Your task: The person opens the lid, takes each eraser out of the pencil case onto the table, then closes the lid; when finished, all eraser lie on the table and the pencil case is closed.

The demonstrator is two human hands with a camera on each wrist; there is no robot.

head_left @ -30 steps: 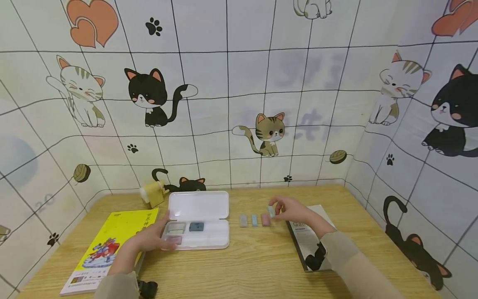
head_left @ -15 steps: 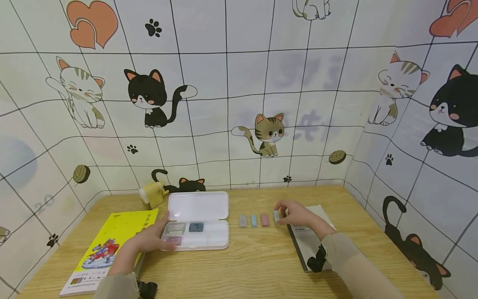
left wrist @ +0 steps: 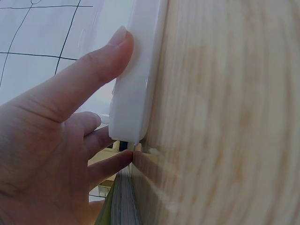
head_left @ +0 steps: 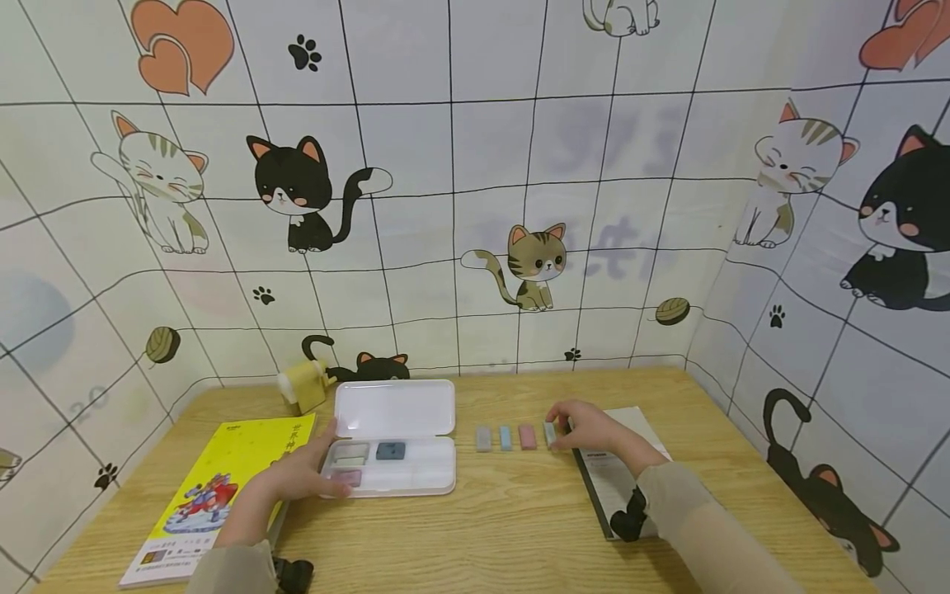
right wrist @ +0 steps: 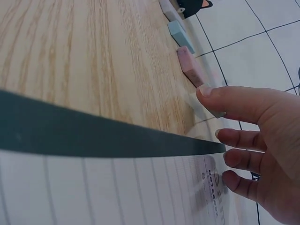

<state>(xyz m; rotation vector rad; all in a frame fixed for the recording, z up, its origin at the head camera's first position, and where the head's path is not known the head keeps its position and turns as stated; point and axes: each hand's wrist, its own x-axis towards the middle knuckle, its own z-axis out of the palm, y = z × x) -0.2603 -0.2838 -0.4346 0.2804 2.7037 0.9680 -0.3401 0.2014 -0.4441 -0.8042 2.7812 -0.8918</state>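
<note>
A white plastic pencil case (head_left: pixel 419 477) lies with its lid up on the table. My left hand (head_left: pixel 297 472) holds its left end, the thumb (left wrist: pixel 105 58) against the front wall in the left wrist view. Inside are a dark blue eraser (head_left: pixel 390 450), a pink eraser (head_left: pixel 345 477) and a pale block (head_left: pixel 351 452). My right hand (head_left: pixel 588 427) pinches a pale green eraser (head_left: pixel 549 434) at the right end of a row, mostly hidden by the thumb in the right wrist view. Left of it stand a pink eraser (head_left: pixel 527 437), a blue eraser (head_left: pixel 505 438) and a grey eraser (head_left: pixel 483 439).
A yellow book (head_left: pixel 245 462) lies under the left forearm. Beneath the right wrist is a notebook (head_left: pixel 604 483) with a dark spine. Behind the book stands a yellow item with a crank-like part (head_left: pixel 304 386). Cat-print wall covering (head_left: pixel 416 231) borders the table's back.
My right hand has shifted a little to the right with the pale green eraser, widening the gap from the pink one, then stayed there. The left hand has not moved.
</note>
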